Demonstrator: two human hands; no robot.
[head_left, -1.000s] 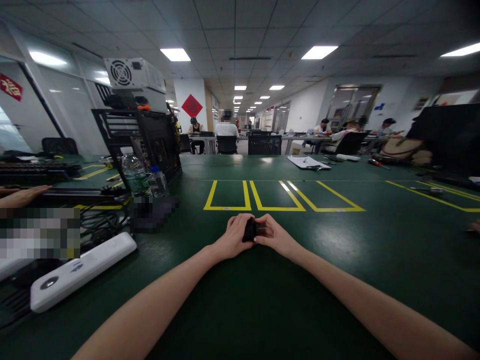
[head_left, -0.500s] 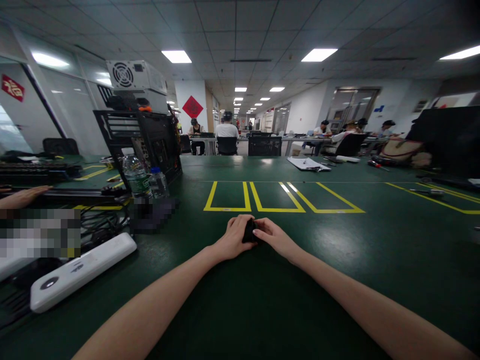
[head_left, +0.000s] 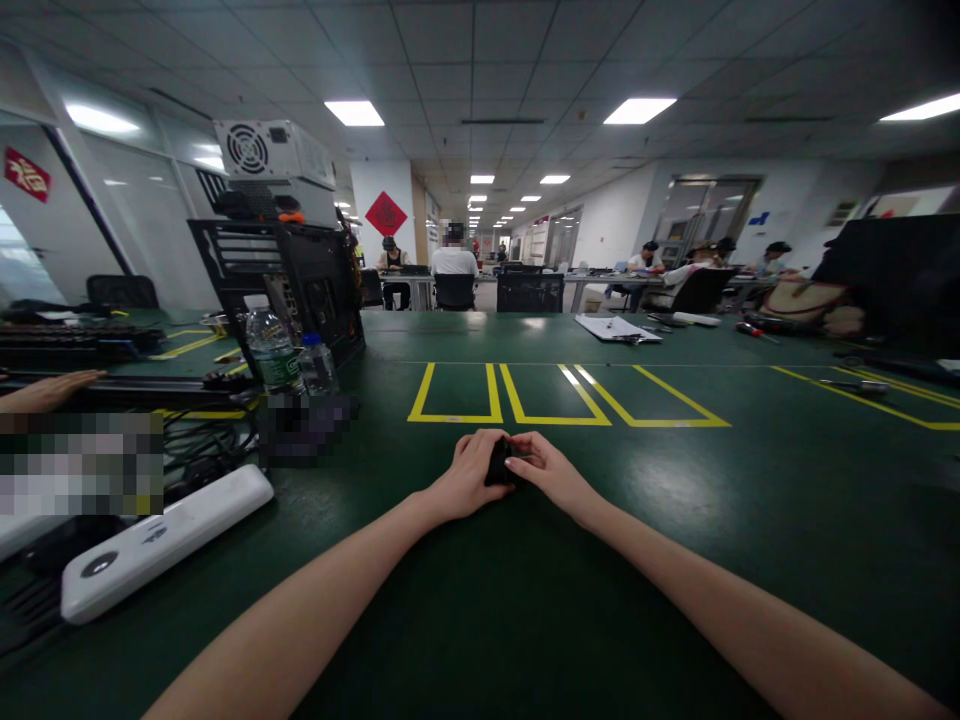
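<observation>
A small black object [head_left: 499,464] sits between my two hands, low over the green table [head_left: 517,610]; its kind cannot be made out. My left hand [head_left: 476,470] is wrapped round it from the left, with the thumb along its near side. From the right, my right hand [head_left: 541,466] pinches at the object's side with thumb and fingertips. Just beyond the hands, yellow tape outlines [head_left: 555,421] mark the tabletop.
To the left stand a black computer case [head_left: 311,285], a water bottle [head_left: 271,345], a smaller blue-capped bottle [head_left: 319,365] and a white power strip [head_left: 169,545] among cables. Another person's hand [head_left: 56,388] rests at far left. A clipboard [head_left: 616,328] lies farther back.
My right hand's fingers have shifted very slightly at the black object. My left hand and the object stay in place.
</observation>
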